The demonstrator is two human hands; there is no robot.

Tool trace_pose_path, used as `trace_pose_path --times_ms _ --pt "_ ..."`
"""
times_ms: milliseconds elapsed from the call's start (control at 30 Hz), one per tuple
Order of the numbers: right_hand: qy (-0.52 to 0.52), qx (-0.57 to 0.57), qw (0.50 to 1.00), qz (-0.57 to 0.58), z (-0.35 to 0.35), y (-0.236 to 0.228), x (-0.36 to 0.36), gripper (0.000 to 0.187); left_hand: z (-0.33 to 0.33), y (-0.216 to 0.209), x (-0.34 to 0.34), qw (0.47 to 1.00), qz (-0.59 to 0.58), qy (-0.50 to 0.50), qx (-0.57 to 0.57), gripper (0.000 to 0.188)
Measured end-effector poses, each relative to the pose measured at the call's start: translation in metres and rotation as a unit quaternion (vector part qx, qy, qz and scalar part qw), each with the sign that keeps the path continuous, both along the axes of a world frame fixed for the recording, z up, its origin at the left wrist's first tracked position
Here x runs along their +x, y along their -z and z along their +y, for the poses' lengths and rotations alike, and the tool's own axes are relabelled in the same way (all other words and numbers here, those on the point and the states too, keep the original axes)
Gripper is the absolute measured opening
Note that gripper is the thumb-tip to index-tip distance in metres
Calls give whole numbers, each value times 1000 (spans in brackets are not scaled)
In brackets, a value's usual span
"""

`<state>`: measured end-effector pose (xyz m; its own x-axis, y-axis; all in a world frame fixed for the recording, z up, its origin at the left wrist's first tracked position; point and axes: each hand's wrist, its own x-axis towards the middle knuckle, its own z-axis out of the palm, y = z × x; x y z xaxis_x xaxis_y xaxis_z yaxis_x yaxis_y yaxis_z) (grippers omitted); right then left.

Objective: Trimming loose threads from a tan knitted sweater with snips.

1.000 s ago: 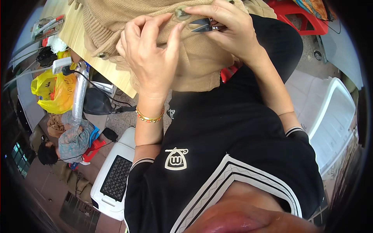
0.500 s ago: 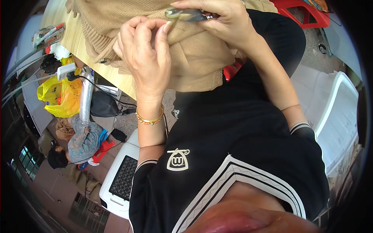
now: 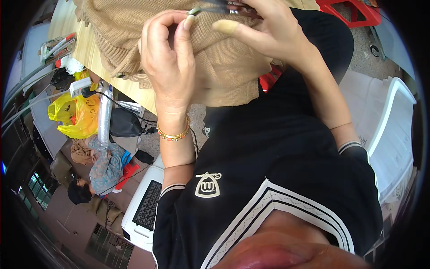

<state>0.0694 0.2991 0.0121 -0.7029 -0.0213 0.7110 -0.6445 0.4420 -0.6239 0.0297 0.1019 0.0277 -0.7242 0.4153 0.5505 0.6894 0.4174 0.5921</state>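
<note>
A tan knitted garment [image 3: 224,67] is spread over the table edge and my lap. Near the top of the view, my left hand [image 3: 168,54] pinches a small dark round button [image 3: 194,10] between thumb and forefinger, just above the knit. My right hand [image 3: 273,36] holds dark-bladed thread snips [image 3: 216,6], their tips close beside the button; motion blurs them and the top edge cuts them off. The right thumb wears a yellowish finger cover [image 3: 225,27] and stands away from the snips. Another button [image 3: 121,75] shows on the garment's ribbed edge.
A pale wooden table [image 3: 83,42] lies under the garment. At left are yellow plastic bags [image 3: 83,114], a white adapter [image 3: 80,87] with a black cord, and a seated person [image 3: 105,170]. A red stool [image 3: 354,13] and a white chair [image 3: 389,121] stand at right.
My right hand and the snips have moved up slightly, and the right thumb has lifted away from the snips. The left hand keeps its pinch and has barely shifted.
</note>
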Motion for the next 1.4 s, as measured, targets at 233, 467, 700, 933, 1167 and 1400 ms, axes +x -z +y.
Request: trace_pose_path --times_ms 233,467,700,933,1167,1400 --pt "82 84 990 72 -5 2 7 25 -6 1 -5 989 -125 7 81 6" --pt "145 139 976 86 -11 -2 4 23 -12 -2 -12 982 -157 37 93 6" --pt "196 183 956 120 -21 -12 10 23 -19 5 -10 981 -155 41 106 5" --pt "213 210 953 45 -38 -15 -19 23 -31 5 -30 995 -62 41 63 10" --pt "168 253 949 -82 -34 -54 25 22 -19 1 -2 999 7 40 3 10" --pt "227 166 934 221 -28 3 -8 21 -25 1 3 997 -18 39 59 7"
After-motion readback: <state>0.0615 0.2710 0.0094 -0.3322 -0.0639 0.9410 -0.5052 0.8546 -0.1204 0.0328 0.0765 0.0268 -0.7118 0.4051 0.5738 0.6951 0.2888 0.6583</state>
